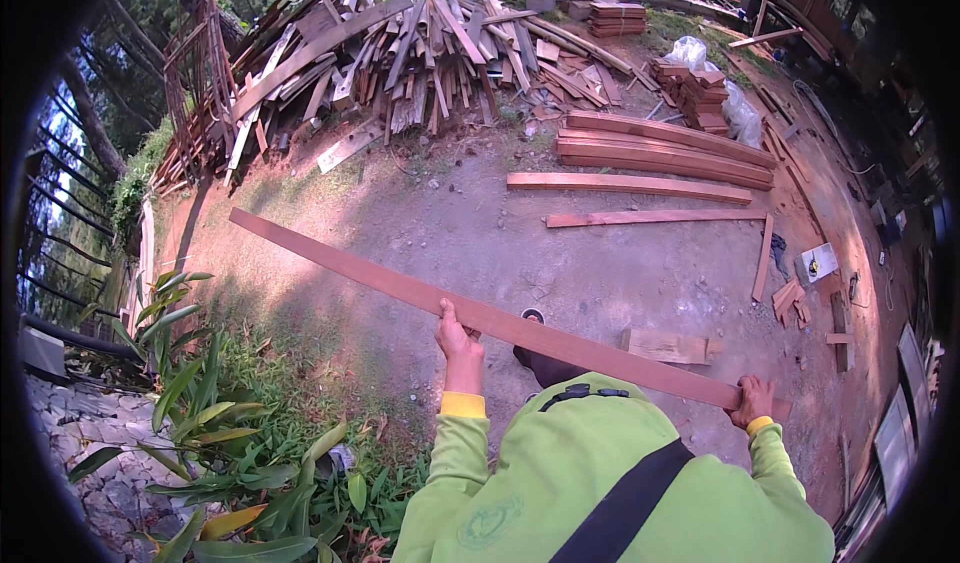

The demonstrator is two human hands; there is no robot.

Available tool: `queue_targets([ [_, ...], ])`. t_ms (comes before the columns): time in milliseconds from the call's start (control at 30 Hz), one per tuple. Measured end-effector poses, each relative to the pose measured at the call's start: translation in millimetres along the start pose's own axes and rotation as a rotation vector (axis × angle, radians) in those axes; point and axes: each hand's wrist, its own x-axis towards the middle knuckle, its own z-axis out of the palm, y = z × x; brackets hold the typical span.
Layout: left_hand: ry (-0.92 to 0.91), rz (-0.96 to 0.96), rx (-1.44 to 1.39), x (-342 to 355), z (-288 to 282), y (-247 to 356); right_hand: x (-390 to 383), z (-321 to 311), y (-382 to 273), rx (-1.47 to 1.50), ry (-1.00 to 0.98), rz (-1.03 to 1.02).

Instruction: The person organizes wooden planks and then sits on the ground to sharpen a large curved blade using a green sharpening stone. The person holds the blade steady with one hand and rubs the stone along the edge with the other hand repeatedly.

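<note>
A long reddish-brown wooden plank (560, 345) is held up in front of me, slanting from the upper left down to the right. My left hand (459, 338) is closed around its lower edge near the middle, thumb on the upper face. My right hand (753, 403) grips it close to the right end, fingers over the edge. Part of one dark shoe (532, 315) shows past the plank's far edge. Beyond the right half of the plank, a short pale wood block (665, 346) lies on the ground, partly covered by the plank.
Stacked reddish planks (660, 153) lie ahead to the right, with single boards (655, 219) nearer. A big heap of scrap wood (420, 58) rises at the far left. Leafy plants (210, 403) grow at my left. A white board (817, 263) with a tool on it lies right.
</note>
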Motion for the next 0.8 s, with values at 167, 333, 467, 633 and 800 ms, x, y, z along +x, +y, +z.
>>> queue_targets([
  [167, -0.031, -0.029, 0.072, 73.6, 39.6, 22.7, 48.4, 17.7, -43.6, 0.045, -0.065, 0.070],
  [333, -0.073, 0.045, 0.122, 156.1, 87.8, 82.7, 126.6, 2.8, -124.1, 0.116, -0.079, 0.018],
  [467, -0.145, 0.055, 0.033, 209.6, 119.7, 132.9, 191.7, -21.0, -189.4, 0.102, 0.012, -0.025],
  [633, -0.275, 0.048, 0.002, 276.7, 165.6, 189.2, 245.9, -59.2, -258.4, 0.160, -0.064, 0.015],
  [800, -0.396, -0.100, 0.008, 355.6, 210.3, 215.6, 273.3, -57.1, -324.0, 0.174, -0.051, 0.124],
])
